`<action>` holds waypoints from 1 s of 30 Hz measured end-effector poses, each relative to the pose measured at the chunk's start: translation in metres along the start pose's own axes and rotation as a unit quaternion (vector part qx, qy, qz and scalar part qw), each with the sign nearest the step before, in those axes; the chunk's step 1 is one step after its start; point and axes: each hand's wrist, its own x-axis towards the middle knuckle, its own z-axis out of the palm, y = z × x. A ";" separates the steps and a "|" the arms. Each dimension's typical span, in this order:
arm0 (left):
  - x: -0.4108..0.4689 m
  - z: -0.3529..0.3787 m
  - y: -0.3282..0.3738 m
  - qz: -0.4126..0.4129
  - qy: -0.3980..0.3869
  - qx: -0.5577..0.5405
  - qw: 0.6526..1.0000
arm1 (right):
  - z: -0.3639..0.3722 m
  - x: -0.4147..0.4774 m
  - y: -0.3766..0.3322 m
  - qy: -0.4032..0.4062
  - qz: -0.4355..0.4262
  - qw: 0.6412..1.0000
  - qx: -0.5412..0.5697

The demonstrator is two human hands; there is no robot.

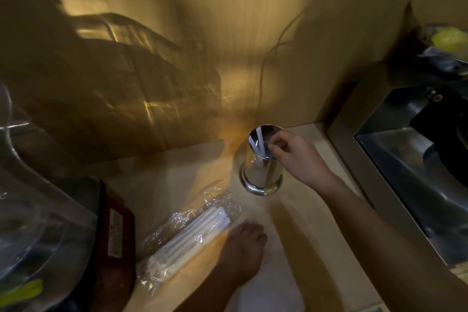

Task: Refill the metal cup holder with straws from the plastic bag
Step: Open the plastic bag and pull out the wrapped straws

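The right hand (295, 157) pinches a white straw (260, 144) at the shiny metal cup (262, 168) on the bench (202, 172). The left hand (244, 246) lies flat and loose beside the plastic bag (187, 238) of straws.

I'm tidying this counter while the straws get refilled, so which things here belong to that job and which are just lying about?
Part of the job:
- metal cup holder, white straws inside
- plastic bag of straws
- right hand at the holder's rim
- left hand beside the bag

Just lying about:
- dark red device with a label
- clear plastic container
- steel sink
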 end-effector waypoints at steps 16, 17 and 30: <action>-0.084 -0.017 -0.077 -0.397 -0.047 -0.091 0.912 | 0.149 -0.044 0.002 -0.323 -0.255 0.873 -0.262; -0.088 -0.015 -0.076 -0.399 -0.069 -0.087 0.910 | 0.153 -0.047 0.002 -0.342 -0.271 0.853 -0.285; -0.082 -0.025 -0.059 -0.305 0.065 -0.003 0.950 | 0.142 -0.072 -0.001 -0.192 -0.321 0.858 -0.351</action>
